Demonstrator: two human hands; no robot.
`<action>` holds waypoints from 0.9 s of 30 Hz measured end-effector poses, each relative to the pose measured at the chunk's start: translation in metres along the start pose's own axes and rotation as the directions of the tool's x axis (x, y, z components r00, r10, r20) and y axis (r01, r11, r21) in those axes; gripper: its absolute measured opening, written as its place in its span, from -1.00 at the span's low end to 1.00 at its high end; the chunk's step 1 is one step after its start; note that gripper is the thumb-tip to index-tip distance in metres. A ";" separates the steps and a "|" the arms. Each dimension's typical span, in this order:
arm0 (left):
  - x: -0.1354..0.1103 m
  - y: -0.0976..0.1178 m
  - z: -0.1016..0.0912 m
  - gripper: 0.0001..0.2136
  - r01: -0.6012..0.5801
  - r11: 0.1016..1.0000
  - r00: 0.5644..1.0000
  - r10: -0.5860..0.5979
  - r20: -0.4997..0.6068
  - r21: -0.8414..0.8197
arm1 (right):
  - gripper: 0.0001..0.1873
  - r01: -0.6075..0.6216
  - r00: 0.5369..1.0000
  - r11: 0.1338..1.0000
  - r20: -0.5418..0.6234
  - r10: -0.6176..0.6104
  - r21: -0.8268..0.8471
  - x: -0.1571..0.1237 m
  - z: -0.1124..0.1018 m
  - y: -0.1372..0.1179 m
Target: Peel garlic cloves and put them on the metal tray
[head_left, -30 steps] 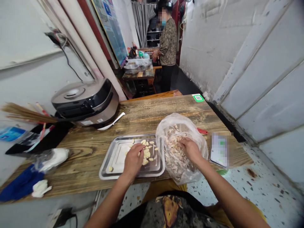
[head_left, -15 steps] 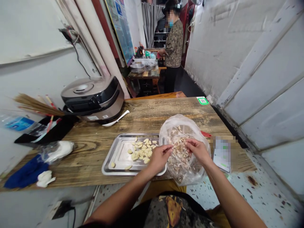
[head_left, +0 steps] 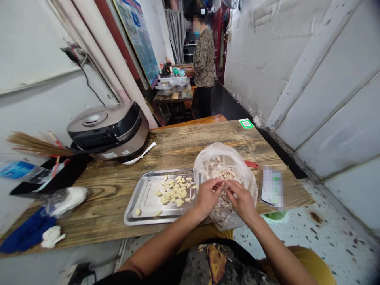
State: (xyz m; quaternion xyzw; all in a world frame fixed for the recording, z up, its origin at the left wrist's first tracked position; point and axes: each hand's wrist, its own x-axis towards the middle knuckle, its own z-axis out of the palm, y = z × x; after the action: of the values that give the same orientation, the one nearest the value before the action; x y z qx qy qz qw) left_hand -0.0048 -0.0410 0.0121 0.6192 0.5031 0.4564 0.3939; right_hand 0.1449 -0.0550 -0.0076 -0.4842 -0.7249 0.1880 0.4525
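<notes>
My left hand (head_left: pixel 209 197) and my right hand (head_left: pixel 242 200) meet over an open clear plastic bag (head_left: pixel 247 174). Their fingertips pinch a small pale piece, apparently a garlic clove (head_left: pixel 223 183), mostly hidden by the fingers. Inside the bag lie dry papery garlic skins (head_left: pixel 218 163) and bits of garlic. Left of it, a shallow metal tray (head_left: pixel 142 198) carries many pale yellow peeled garlic cloves (head_left: pixel 175 192), mostly toward its right side. The bag overlaps the tray's right edge.
A phone (head_left: pixel 271 188) and a red handle (head_left: pixel 251 164) lie right of the bag. Farther left on the wooden table (head_left: pixel 184 144) are a rice cooker (head_left: pixel 108 130), a white spoon (head_left: pixel 141 154), a blue cloth (head_left: pixel 28 229) and a bottle (head_left: pixel 18 169). Another person (head_left: pixel 204 59) stands beyond.
My hands, apart over the bag before, have come together at the fingertips. The view has shifted slightly, and the other person's arm has moved closer to the things on the far table.
</notes>
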 end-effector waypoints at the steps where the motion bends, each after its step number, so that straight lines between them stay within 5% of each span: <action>1: 0.000 0.000 0.000 -0.84 0.038 0.998 0.999 -0.038 0.004 -0.053 | -0.75 0.028 1.000 0.999 -0.013 -0.029 -0.040 -0.002 0.000 -0.001; 6: 0.002 0.000 0.003 -0.76 0.272 0.891 0.962 -0.246 0.117 -0.363 | -0.80 -0.153 0.985 0.983 -0.064 0.160 0.101 -0.005 0.005 -0.001; 11: 0.006 0.000 0.007 -0.80 0.275 0.874 0.961 -0.251 0.113 -0.400 | -0.77 -0.320 0.940 0.932 -0.064 0.334 0.168 0.000 0.006 0.008; 15: 0.019 0.002 -0.012 -0.84 0.108 0.988 0.984 -0.122 -0.127 -0.112 | -0.81 -0.127 0.991 0.959 -0.072 0.112 -0.252 0.008 -0.007 0.014; 17: 0.024 0.004 -0.022 -0.80 0.001 0.998 0.997 0.004 -0.080 0.062 | -0.84 0.005 0.996 0.912 0.078 0.030 -0.410 0.012 -0.013 0.013; 22: 0.020 0.006 -0.026 -0.71 -0.103 0.972 0.995 0.102 0.014 0.210 | -0.81 0.234 0.891 0.879 0.454 -0.023 -0.415 0.013 -0.005 0.003; 27: 0.012 0.005 -0.022 -0.82 -0.015 0.971 0.999 0.002 0.053 0.240 | -0.84 0.109 0.911 0.913 0.407 0.066 -0.394 0.008 0.006 0.004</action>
State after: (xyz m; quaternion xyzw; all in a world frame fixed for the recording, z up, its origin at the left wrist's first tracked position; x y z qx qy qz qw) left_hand -0.0236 -0.0293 0.0245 0.6761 0.5415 0.3774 0.3274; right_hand 0.1409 -0.0446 -0.0100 -0.5091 -0.8322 0.1250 0.1806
